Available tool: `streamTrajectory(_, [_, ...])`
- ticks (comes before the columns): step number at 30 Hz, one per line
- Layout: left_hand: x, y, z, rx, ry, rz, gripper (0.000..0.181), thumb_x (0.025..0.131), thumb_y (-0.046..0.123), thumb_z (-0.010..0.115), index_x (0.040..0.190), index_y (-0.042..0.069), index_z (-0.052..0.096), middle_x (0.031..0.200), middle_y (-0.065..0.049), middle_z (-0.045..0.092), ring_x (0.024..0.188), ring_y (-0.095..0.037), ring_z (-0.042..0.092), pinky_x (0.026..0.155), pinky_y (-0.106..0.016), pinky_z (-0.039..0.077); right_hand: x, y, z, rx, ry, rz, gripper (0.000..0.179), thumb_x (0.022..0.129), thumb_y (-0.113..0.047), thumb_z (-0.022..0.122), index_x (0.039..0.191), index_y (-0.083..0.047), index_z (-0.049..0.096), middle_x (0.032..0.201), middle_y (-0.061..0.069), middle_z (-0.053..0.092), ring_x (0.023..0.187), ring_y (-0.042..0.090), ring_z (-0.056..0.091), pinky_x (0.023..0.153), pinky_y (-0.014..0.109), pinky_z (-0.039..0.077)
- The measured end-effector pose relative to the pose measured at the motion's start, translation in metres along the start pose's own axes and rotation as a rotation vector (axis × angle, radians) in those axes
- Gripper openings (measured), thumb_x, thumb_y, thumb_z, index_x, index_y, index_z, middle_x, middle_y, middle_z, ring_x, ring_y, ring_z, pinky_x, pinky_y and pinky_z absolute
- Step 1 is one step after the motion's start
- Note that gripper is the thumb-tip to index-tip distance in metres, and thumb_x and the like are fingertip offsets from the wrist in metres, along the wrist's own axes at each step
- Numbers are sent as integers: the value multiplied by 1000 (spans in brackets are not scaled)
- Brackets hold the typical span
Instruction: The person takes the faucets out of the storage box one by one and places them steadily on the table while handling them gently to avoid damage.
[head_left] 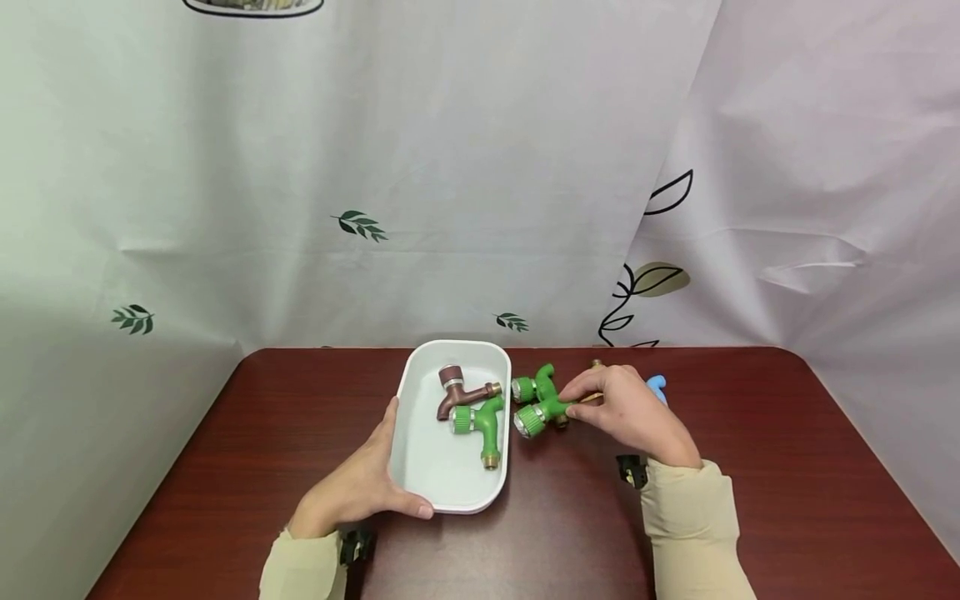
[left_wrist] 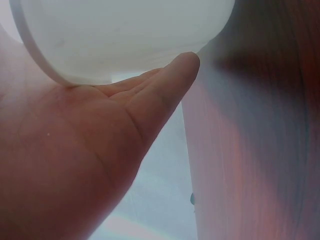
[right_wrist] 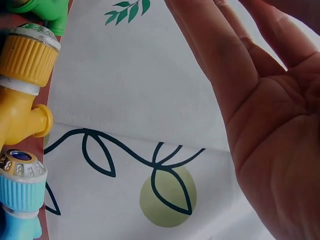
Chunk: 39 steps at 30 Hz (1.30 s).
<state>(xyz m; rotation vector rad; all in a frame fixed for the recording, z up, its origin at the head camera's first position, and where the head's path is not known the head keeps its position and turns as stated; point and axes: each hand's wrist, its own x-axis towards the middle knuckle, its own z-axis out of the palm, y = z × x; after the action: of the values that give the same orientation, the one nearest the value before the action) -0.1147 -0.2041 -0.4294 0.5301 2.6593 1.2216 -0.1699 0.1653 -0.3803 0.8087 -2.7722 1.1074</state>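
A white tray (head_left: 438, 496) stands in the middle of the table, with a brown tap (head_left: 453, 400) and a green tap (head_left: 487, 433) lying in it. My left hand (head_left: 367, 479) rests against the tray's near left corner, straight fingers along the side wall and thumb at the front rim. To the right of the tray, thumb and fingers of my right hand (head_left: 626, 408) pinch a green tap (head_left: 551, 407) with a ribbed knob. Another green tap (head_left: 543, 383) lies just behind it. The right wrist view shows a yellow tap (right_wrist: 25, 60) and a blue tap (right_wrist: 22, 192).
The dark red wooden table (head_left: 787, 483) carries everything. A pale curtain (head_left: 480, 167) with leaf prints hangs along its back edge and both sides. In the head view the right hand partly covers the yellow and blue taps.
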Motion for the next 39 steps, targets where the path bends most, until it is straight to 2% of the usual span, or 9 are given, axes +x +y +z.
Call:
streamTrajectory(5, [0,0,0,2,-4,-20,155,55,48,97,159,0,-6,165,-24,6,149,-39,19,113,-60,24,0,1,2,-6,-22,-4,17,80,-3,82,90,-17,81,89,-12,74,84,8,67,76,37,56])
streamTrajectory(13, [0,-1,1,-1,-7,-43,155,54,48,98,159,-1,-6,165,-26,5,149,-40,18,115,-59,21,1,1,5,-1,-58,16,16,80,-4,82,91,-15,81,88,-12,74,80,6,65,69,25,53])
streamTrajectory(31, [-1,-1,0,9,-9,-50,156,54,48,98,158,-3,-7,164,-27,5,149,-42,17,114,-60,22,3,1,10,1,-133,30,16,78,-5,82,89,-16,81,83,-13,73,73,3,61,64,25,51])
streamTrajectory(39, [-1,-1,0,10,-11,-51,156,55,47,98,158,-3,-7,164,-27,4,149,-42,16,114,-60,22,4,2,11,33,-206,69,17,76,-3,81,87,-16,81,78,-13,71,67,6,59,60,26,50])
